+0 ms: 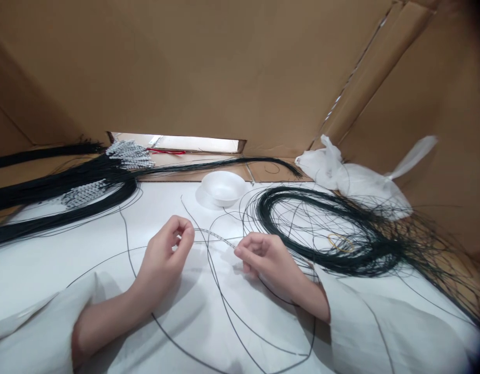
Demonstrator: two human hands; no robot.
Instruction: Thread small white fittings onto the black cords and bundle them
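**Both hands on a beaded strand, mid-table**

L hand [167, 254] and R hand [263, 257] rest on the white table [41, 265], w/ a short beaded strand [218, 238] stretched between them, just above the tabletop. R hand: thumb + forefinger pinch the strand's R end, other fingers curled under. L hand: fingers curled in, thumb pressed to forefinger tip near the strand's L end; thread there too fine to tell if it's in the pinch. Both arms in white sleeves [380, 332].

Loose thin black cords [224, 306] loop over the table around and under the wrists. Just behind the hands, a small white bowl [223, 187]. To the R, a big loose coil of dark cord [302, 221], a yellow rubber band [339, 241] lying in it. Behind the coil, a white plastic bag [352, 179]. Far L: thick bundles of black cord [49, 192], some w/ beaded ends [131, 155]. Cardboard walls [224, 67] close in the back + R side.
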